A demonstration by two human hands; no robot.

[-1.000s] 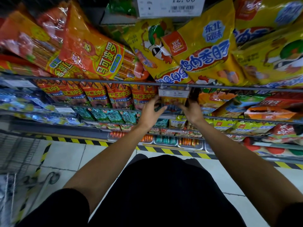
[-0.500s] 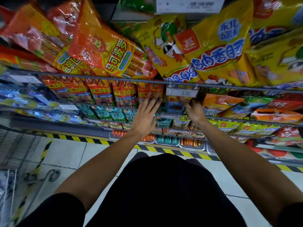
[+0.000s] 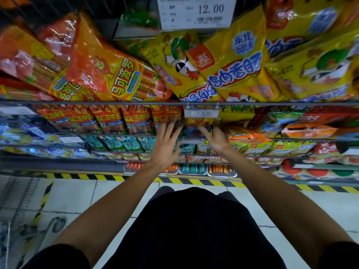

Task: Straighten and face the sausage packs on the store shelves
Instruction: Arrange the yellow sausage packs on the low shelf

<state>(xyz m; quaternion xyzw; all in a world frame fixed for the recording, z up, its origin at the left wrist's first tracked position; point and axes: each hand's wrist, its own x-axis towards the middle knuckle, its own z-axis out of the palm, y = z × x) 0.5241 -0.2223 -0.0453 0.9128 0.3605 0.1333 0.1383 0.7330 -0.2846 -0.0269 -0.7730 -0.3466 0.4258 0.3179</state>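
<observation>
Both hands' fingers (image 3: 171,126) spread, empty, just below the red sausage packs (image 3: 136,119).

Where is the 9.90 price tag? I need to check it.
In the head view the 9.90 price tag hangs centre-frame from the wire rail, just above the right hand.
</observation>
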